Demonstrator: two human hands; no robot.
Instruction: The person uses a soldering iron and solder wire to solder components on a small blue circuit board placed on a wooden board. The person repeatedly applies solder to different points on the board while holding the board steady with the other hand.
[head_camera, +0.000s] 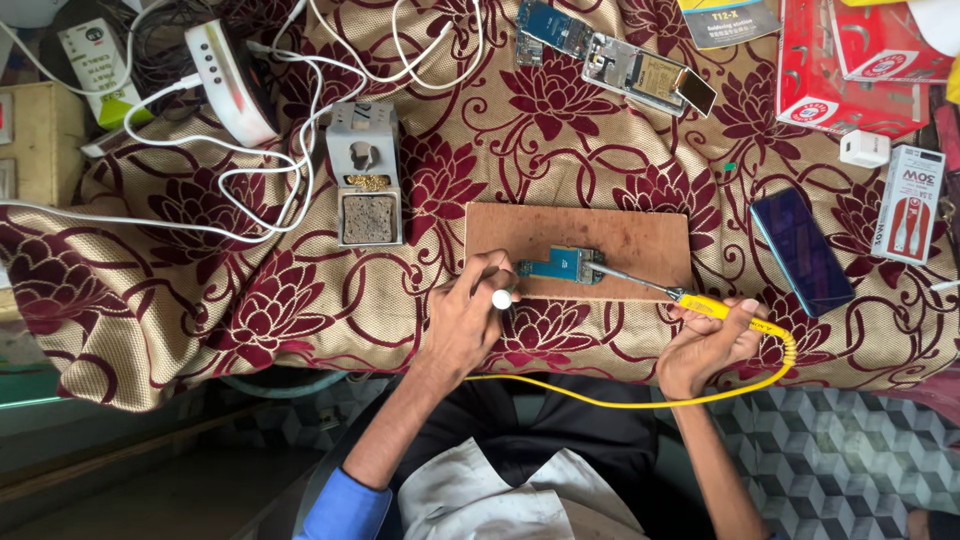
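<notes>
Right hand: the right hand (708, 338) has its fingers curled around the yellow handle of a soldering iron (700, 305), pinching it like a pen.
Soldering iron: its metal shaft slants up and left, the tip meeting the right end of a small blue circuit board (558, 266); a yellow cord (640, 398) loops from the handle down and back across the person's lap.
Left hand: the left hand (468, 315) rests at the board's left end, fingers pressed together around a slim tool with a white round tip (501, 298); what kind of tool it is cannot be told.
Circuit board: lies flat on a brown wooden board (610, 235), near that board's lower edge, between the two hands.
Desk: the desk is covered by a beige cloth with dark red flowers (200, 300).
Left of the wooden board: a grey soldering-iron stand (365, 170) with a sponge and brass wool, white cables (260, 160) coiled beside it.
Right of the wooden board: a dark phone (802, 250) lying face up, well apart from the hands; a white carton (910, 203) just beyond it.
Top: an opened phone frame with its boards (620, 55), and red boxes (850, 70) at the upper right.
</notes>
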